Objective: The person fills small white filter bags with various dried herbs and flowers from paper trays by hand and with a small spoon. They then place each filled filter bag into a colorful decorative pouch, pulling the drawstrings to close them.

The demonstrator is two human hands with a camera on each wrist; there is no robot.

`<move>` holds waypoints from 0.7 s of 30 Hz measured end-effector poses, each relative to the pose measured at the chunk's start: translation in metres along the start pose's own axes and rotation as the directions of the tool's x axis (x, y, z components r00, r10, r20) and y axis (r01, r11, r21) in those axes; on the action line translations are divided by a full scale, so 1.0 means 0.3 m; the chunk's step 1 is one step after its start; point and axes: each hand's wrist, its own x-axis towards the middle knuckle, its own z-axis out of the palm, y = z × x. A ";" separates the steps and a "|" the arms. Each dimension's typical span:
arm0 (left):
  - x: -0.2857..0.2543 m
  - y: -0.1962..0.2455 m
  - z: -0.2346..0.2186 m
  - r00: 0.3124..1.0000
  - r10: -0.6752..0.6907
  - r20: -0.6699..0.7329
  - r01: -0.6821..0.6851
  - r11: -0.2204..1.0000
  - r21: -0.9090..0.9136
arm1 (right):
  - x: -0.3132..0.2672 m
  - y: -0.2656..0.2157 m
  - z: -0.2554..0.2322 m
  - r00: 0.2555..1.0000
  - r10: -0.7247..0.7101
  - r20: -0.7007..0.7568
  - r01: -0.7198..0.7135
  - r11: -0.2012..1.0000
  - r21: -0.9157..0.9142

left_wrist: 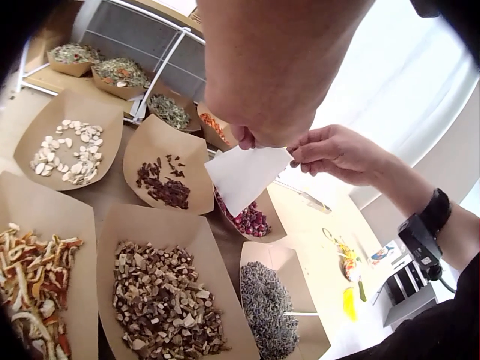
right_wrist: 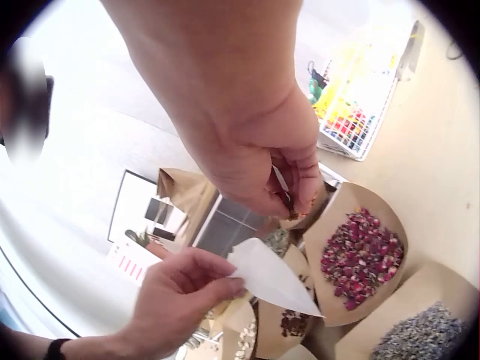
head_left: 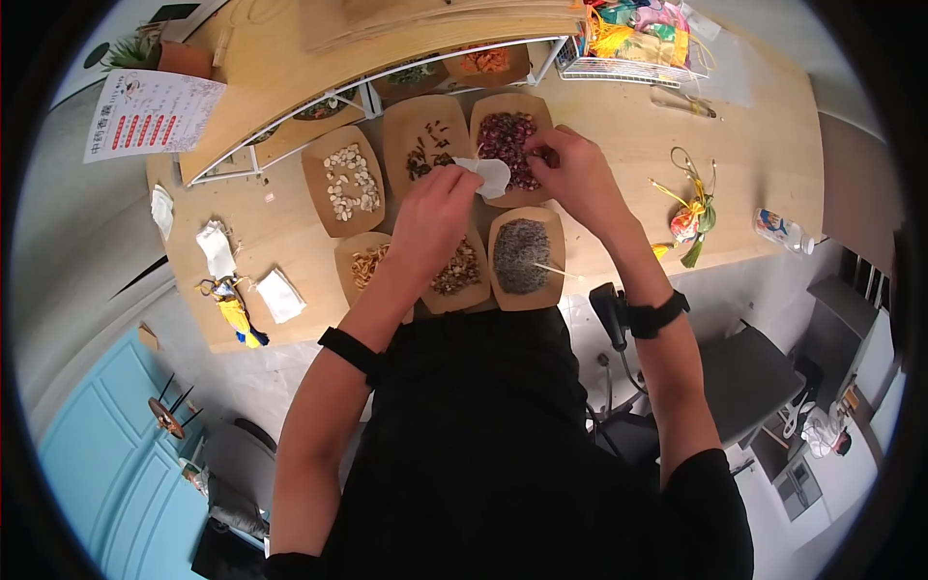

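Note:
The left hand (head_left: 433, 217) (right_wrist: 180, 296) pinches a white pouch (head_left: 491, 177) (left_wrist: 246, 176) (right_wrist: 270, 277) between thumb and fingers, over the dark brown pieces (head_left: 425, 159) and beside the dried rosebuds (head_left: 505, 145) (right_wrist: 360, 259). To the right of the pouch, the right hand (head_left: 580, 179) (left_wrist: 334, 156) (right_wrist: 277, 161) has its fingers curled, fingertips together above the rosebud tray. A small dark piece (right_wrist: 289, 202) shows between them in the right wrist view; what it is cannot be told. The pouch's opening is not clearly seen.
Around the hands are trays of white slices (head_left: 353, 184), lavender-like buds (head_left: 522, 256) and chopped pieces (left_wrist: 161, 300). A shelf (head_left: 406, 48) stands behind, a wire basket (head_left: 633, 70) back right, tasselled sachets (head_left: 686, 220) right, white pouches (head_left: 280, 295) left.

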 end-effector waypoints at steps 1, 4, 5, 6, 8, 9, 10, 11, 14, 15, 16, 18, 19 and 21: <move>0.004 -0.003 0.009 1.000 0.000 -0.001 0.000 1.000 -0.004 | -0.010 -0.038 -0.020 1.000 -0.005 0.002 0.005 0.999 0.051; 0.014 -0.006 0.027 1.000 0.024 -0.017 -0.024 0.999 -0.035 | -0.038 -0.123 -0.043 0.996 -0.068 0.048 0.063 0.992 0.107; 0.016 -0.003 0.032 1.000 0.024 -0.019 -0.024 0.999 -0.039 | -0.037 -0.131 -0.038 0.997 -0.067 0.046 0.062 0.993 0.104; 0.020 0.002 0.033 0.999 0.024 -0.021 -0.025 0.999 -0.045 | -0.038 -0.137 -0.034 0.992 -0.096 0.082 0.088 0.991 0.096; 0.023 0.011 0.029 1.000 0.026 -0.008 -0.027 0.999 -0.040 | -0.038 -0.137 -0.035 0.985 -0.125 0.116 0.116 0.990 0.086; 0.022 0.013 0.028 1.000 0.023 0.006 -0.023 0.999 -0.033 | -0.037 -0.134 -0.034 0.985 -0.131 0.112 0.121 0.988 0.092; 0.021 0.015 0.028 1.000 0.021 0.005 -0.021 0.999 -0.033 | -0.038 -0.133 -0.032 0.984 -0.137 0.110 0.127 0.987 0.099; 0.020 0.015 0.027 1.000 0.029 -0.007 -0.029 0.999 -0.036 | -0.039 -0.136 -0.034 0.984 -0.138 0.112 0.127 0.987 0.100; 0.013 0.014 0.031 0.999 0.039 -0.021 -0.039 0.999 -0.038 | -0.040 -0.149 -0.041 0.991 -0.111 0.080 0.104 0.991 0.084; 0.013 0.015 0.031 0.999 0.043 -0.022 -0.044 0.998 -0.036 | -0.038 -0.152 -0.039 0.992 -0.101 0.075 0.093 0.991 0.100; 0.013 0.015 0.032 0.999 0.044 -0.023 -0.044 0.998 -0.036 | -0.037 -0.155 -0.038 0.993 -0.091 0.070 0.082 0.990 0.116; 0.012 0.019 0.029 0.999 0.038 -0.010 -0.038 0.999 -0.036 | -0.041 -0.161 -0.037 0.996 -0.077 0.049 0.067 0.982 0.174; 0.011 0.021 0.025 0.999 0.037 -0.012 -0.037 0.999 -0.035 | -0.042 -0.164 -0.035 0.998 -0.062 0.029 0.054 0.971 0.234; 0.003 0.024 0.014 0.999 0.027 -0.029 -0.028 0.999 -0.033 | -0.034 -0.138 -0.034 0.999 -0.036 -0.041 0.043 0.977 0.210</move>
